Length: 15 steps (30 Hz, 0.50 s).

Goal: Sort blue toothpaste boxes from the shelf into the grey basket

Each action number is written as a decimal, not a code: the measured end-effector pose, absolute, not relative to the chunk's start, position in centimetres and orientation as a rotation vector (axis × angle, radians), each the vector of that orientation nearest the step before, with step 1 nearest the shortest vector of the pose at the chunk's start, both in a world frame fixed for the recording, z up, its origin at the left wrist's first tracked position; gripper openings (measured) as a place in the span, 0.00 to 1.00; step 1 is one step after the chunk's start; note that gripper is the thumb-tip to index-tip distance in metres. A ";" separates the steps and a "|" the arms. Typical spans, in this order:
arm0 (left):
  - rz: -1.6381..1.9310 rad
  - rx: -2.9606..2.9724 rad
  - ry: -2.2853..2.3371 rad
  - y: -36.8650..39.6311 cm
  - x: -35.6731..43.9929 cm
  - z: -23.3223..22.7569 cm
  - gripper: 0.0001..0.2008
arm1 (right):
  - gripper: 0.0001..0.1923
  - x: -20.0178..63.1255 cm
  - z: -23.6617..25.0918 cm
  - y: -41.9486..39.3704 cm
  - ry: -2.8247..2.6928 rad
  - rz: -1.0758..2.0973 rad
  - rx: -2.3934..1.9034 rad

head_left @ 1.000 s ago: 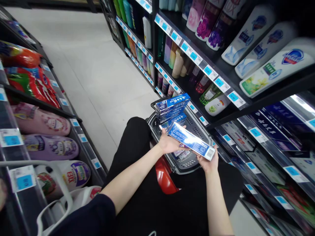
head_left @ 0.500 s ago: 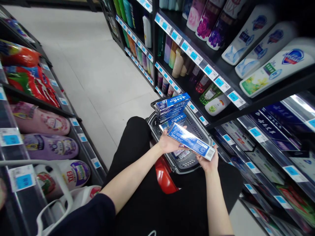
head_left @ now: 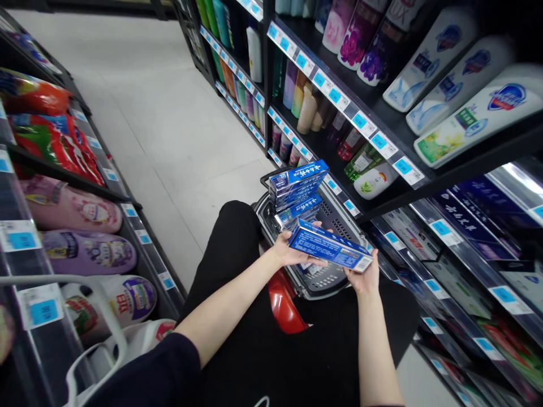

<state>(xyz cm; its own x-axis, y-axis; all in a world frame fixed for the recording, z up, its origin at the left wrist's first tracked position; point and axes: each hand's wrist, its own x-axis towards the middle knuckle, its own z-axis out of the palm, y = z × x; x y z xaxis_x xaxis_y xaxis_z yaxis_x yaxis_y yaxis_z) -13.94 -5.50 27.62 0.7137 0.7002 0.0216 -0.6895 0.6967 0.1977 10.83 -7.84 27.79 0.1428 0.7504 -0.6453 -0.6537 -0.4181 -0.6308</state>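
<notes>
A long blue toothpaste box [head_left: 328, 247] lies across both my hands, above a dark shopping basket [head_left: 337, 223]. My left hand [head_left: 288, 251] grips its near-left end and my right hand [head_left: 365, 274] supports the end with the barcode. A stack of several matching blue boxes [head_left: 297, 189] rests in the basket just beyond the held box. The basket sits in front of my knees, in black trousers, in a shop aisle.
Shelves on the right hold shampoo and soap bottles [head_left: 462, 102], with dark toothpaste boxes [head_left: 470, 223] lower down. Left shelves carry bagged goods [head_left: 72, 209]. A red basket handle [head_left: 283, 305] shows below the basket. A pale tiled floor [head_left: 161, 113] runs ahead.
The held box has tipped a little flatter and turned, so its side edge now faces me. Both hands stay on it; the stack in the basket has not moved.
</notes>
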 end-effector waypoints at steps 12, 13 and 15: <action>0.578 1.164 0.323 -5.4 -13.7 29.1 0.24 | 0.17 6.9 25.8 -9.0 -0.138 1.706 -1.422; 0.550 1.220 0.329 -5.5 -13.6 29.4 0.21 | 0.15 6.4 25.5 -9.1 -0.155 1.743 -1.435; 0.569 1.215 0.325 -5.6 -13.2 29.9 0.16 | 0.09 5.6 24.9 -8.9 -0.200 1.780 -1.418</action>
<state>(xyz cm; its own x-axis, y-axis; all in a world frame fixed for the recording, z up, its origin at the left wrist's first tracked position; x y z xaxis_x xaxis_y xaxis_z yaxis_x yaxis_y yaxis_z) -13.23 -5.58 29.88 0.8172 0.5729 0.0632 -0.2370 0.2341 0.9429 5.56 -8.87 24.88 -0.0170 0.6790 -0.7340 -0.4988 -0.6420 -0.5823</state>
